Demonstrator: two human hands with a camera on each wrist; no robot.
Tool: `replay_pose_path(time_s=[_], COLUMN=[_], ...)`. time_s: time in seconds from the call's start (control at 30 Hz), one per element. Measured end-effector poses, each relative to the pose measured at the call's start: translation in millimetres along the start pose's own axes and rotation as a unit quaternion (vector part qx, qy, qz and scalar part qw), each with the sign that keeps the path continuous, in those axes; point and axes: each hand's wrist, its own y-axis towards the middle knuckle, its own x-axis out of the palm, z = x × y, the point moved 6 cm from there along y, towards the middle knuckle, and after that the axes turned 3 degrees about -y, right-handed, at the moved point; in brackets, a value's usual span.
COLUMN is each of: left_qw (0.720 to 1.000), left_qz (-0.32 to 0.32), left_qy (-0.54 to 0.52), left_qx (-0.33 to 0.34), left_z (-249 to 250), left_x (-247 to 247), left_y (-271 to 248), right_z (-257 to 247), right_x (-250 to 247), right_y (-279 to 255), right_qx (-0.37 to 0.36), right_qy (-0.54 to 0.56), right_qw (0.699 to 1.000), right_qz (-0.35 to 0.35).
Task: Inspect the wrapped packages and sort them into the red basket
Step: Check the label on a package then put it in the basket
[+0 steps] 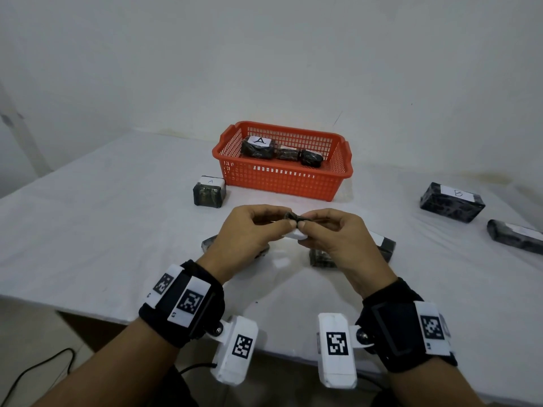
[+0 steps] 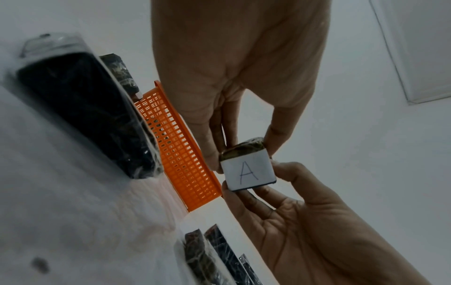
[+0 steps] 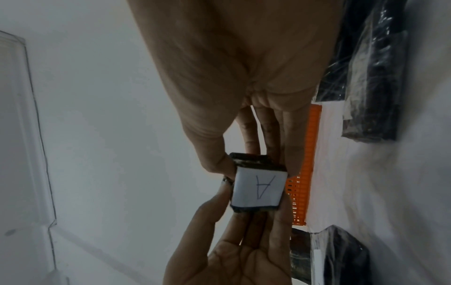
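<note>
A small dark wrapped package [image 1: 294,219] with a white label marked A [image 2: 247,172] is held above the table between both hands. My left hand [image 1: 285,224] pinches one end with thumb and fingers [image 2: 212,154]. My right hand [image 1: 305,227] pinches the other end [image 3: 258,185]. The label faces down toward both wrist cameras. The red basket [image 1: 279,183] stands behind the hands at the table's middle back and holds three dark wrapped packages, one labelled A [image 1: 258,146]. Another package labelled A [image 1: 209,191] sits left of the basket's front corner.
A package labelled B [image 1: 452,201] and a long dark package [image 1: 514,236] lie at the right. More wrapped packages [image 1: 385,245] lie on the white table [image 1: 102,230] under my hands, partly hidden. A cable [image 1: 35,368] runs on the floor at lower left.
</note>
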Motion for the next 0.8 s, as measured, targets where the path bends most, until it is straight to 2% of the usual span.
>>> replay_pose_path(time_s=[0.1,0.23,0.37,0.47,0.6,0.7,0.8], left_qw=[1.000,0.999,0.999,0.999,0.998,0.997,0.997], left_qz=[0.009,0.012,0.002,-0.005,-0.008,-0.001,0.018], left_qy=[0.001,0.032,0.043,0.050,0.064,0.065,0.043], left_qx=[-0.003,0.004,-0.002,-0.003,-0.018,-0.035,-0.064], left_z=[0.0,5.3,12.8,26.3,44.1,54.4,61.6], left_x=[-0.5,-4.4,-7.7,-9.9,-15.8,-22.8,-32.6], left_y=[1.2,8.6,21.0,37.3,76.6,115.2,153.7], right_z=[0.6,-3.4,-22.1,-39.2,-63.2,-72.4,-74.5], right_x=[1.0,4.6,5.9,10.8,11.2,10.1,17.1], right_y=[0.6,4.6,14.1,28.2,61.7,103.4,142.2], right_qx=[0.007,0.009,-0.052,-0.101,-0.125,-0.096,-0.039], right_qy=[-0.003,-0.043,-0.133,-0.180,-0.169,-0.164,-0.096], right_qw=[1.000,0.998,0.988,0.978,0.977,0.980,0.993], right_qz=[-0.004,-0.044,-0.061,-0.038,0.013,0.055,0.050])
